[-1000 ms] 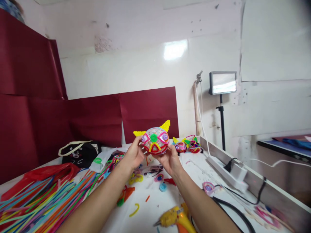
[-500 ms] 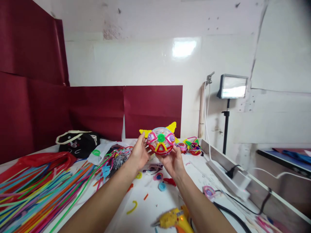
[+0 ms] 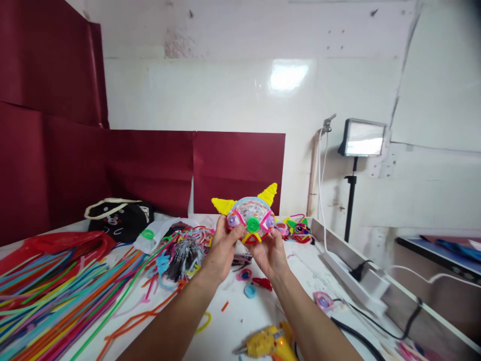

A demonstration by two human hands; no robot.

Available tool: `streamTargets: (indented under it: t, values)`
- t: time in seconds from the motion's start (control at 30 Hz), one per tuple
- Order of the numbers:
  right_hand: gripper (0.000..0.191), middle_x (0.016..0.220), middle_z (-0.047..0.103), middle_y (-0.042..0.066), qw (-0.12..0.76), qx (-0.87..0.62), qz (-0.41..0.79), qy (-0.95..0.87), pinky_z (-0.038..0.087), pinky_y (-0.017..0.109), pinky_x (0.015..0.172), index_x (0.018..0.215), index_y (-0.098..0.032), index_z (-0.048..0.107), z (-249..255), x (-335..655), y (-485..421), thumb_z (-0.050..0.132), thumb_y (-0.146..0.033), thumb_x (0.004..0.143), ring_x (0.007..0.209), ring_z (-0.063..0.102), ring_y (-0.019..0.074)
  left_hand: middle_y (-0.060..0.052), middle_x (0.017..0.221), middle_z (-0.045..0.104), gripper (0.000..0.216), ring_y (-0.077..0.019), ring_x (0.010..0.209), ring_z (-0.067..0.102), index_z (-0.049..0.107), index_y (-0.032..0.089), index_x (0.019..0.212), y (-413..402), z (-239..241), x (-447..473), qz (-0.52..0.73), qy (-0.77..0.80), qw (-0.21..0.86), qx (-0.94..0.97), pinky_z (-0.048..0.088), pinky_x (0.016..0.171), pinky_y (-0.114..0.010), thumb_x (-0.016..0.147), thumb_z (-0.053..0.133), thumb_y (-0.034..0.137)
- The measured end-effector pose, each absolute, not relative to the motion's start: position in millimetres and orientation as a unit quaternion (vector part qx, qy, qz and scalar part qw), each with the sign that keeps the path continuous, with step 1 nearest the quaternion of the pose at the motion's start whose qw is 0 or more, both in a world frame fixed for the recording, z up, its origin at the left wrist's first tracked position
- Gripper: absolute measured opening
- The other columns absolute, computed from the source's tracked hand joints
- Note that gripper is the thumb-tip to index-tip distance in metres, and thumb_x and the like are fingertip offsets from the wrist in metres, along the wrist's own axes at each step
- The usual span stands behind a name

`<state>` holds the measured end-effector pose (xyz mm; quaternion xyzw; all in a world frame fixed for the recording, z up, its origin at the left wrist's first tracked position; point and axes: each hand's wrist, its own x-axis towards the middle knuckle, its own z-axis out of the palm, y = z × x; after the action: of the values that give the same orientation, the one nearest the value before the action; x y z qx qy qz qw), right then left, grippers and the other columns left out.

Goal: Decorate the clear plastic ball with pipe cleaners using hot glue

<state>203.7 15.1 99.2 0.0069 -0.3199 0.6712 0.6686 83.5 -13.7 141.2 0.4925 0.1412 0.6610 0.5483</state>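
Both hands hold up a round animal-face craft point(image 3: 251, 208) made of pipe cleaners, with two yellow pointed ears, purple eyes framed in pink and a green round nose. My left hand point(image 3: 223, 248) grips its left side, thumb on the front near the nose. Its lower right edge rests in my right hand point(image 3: 270, 250), whose fingers go partly out of sight beneath it. Under the hands on the white table lie a blue coil point(image 3: 250, 290), a small pink-and-blue coil point(image 3: 244, 275) and a red piece point(image 3: 262, 283).
A yellow glue gun point(image 3: 265, 343) lies at the front. Many coloured pipe cleaners point(image 3: 75, 301) spread across the left, near a black bag point(image 3: 118, 220). Other face crafts point(image 3: 298, 229) sit at the back right. A power strip point(image 3: 351, 281) runs along the right edge; a lamp point(image 3: 364, 138) stands behind.
The craft's top has tipped toward me, showing more of its crown and less of the red mouth. My left thumb has come onto its front. The view has shifted slightly.
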Motion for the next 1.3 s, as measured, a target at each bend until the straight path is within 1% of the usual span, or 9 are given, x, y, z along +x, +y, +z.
streamTargets:
  t: [0.2,0.33,0.53,0.73,0.87,0.93,1.0,1.13,1.3]
  values:
    - [0.043,0.104,0.078,0.004,0.668,0.006,0.664,-0.336,0.051,0.053,0.101,0.116,-0.025,0.069,95,203,15,0.073,-0.042,0.077,0.100,0.070,0.0263,-0.001,0.107,0.071,0.057,-0.0204,0.101,0.067,0.055,0.026,0.107,-23,135,86,0.663,0.140,0.542,0.498,0.050,0.091,-0.030,0.061,0.090,0.023]
    - [0.041,0.105,0.078,0.005,0.663,0.009,0.661,-0.352,0.049,0.053,0.104,0.115,-0.026,0.070,91,203,17,0.073,-0.043,0.078,0.103,0.069,0.0265,-0.002,0.107,0.071,0.066,-0.0227,0.103,0.068,0.051,0.027,0.108,-21,130,87,0.661,0.136,0.550,0.493,0.051,0.092,-0.033,0.057,0.091,0.019]
    - [0.051,0.112,0.076,0.004,0.667,-0.033,0.657,-0.349,0.048,0.052,0.105,0.120,-0.029,0.068,88,202,17,0.078,-0.044,0.072,0.113,0.066,0.0290,-0.004,0.118,0.069,0.082,-0.0232,0.108,0.067,0.043,0.028,0.122,-14,119,91,0.669,0.130,0.540,0.494,0.049,0.099,-0.037,0.056,0.090,0.013]
    - [0.044,0.116,0.075,0.004,0.661,-0.049,0.651,-0.370,0.050,0.051,0.104,0.114,-0.028,0.070,93,198,11,0.074,-0.048,0.075,0.117,0.064,0.0296,-0.002,0.116,0.069,0.090,-0.0221,0.104,0.068,0.040,0.029,0.127,-18,121,90,0.677,0.139,0.533,0.488,0.052,0.094,-0.035,0.055,0.090,0.013]
    - [0.046,0.111,0.076,0.005,0.652,-0.065,0.640,-0.403,0.053,0.050,0.096,0.114,-0.027,0.070,98,196,7,0.072,-0.052,0.075,0.113,0.065,0.0304,0.000,0.107,0.071,0.095,-0.0214,0.098,0.070,0.037,0.031,0.133,-20,129,88,0.684,0.135,0.538,0.475,0.053,0.092,-0.037,0.055,0.092,0.023]
    - [0.044,0.108,0.076,0.005,0.655,-0.074,0.627,-0.415,0.055,0.047,0.091,0.113,-0.028,0.069,102,196,5,0.073,-0.050,0.076,0.109,0.066,0.0290,-0.001,0.110,0.071,0.095,-0.0215,0.099,0.069,0.040,0.031,0.133,-18,131,86,0.690,0.130,0.535,0.470,0.052,0.094,-0.037,0.055,0.093,0.026]
    - [0.040,0.105,0.076,0.003,0.663,-0.081,0.612,-0.423,0.057,0.042,0.085,0.110,-0.028,0.069,106,197,3,0.074,-0.049,0.077,0.101,0.068,0.0265,-0.002,0.115,0.070,0.091,-0.0225,0.102,0.069,0.044,0.031,0.133,-17,133,83,0.694,0.119,0.535,0.467,0.051,0.097,-0.038,0.056,0.092,0.028]
    - [0.028,0.090,0.072,0.000,0.683,-0.108,0.578,-0.432,0.057,0.031,0.069,0.094,-0.025,0.070,116,197,-5,0.075,-0.046,0.077,0.081,0.065,0.0185,-0.004,0.119,0.071,0.076,-0.0254,0.110,0.066,0.052,0.031,0.131,-14,137,78,0.682,0.091,0.566,0.455,0.051,0.099,-0.043,0.064,0.088,0.030]
    - [0.027,0.087,0.066,-0.001,0.707,-0.128,0.543,-0.434,0.054,0.024,0.057,0.091,-0.022,0.070,127,195,-15,0.079,-0.042,0.075,0.076,0.060,0.0143,-0.006,0.120,0.072,0.073,-0.0298,0.113,0.065,0.059,0.028,0.127,-17,146,73,0.665,0.080,0.615,0.415,0.052,0.099,-0.047,0.061,0.090,0.034]
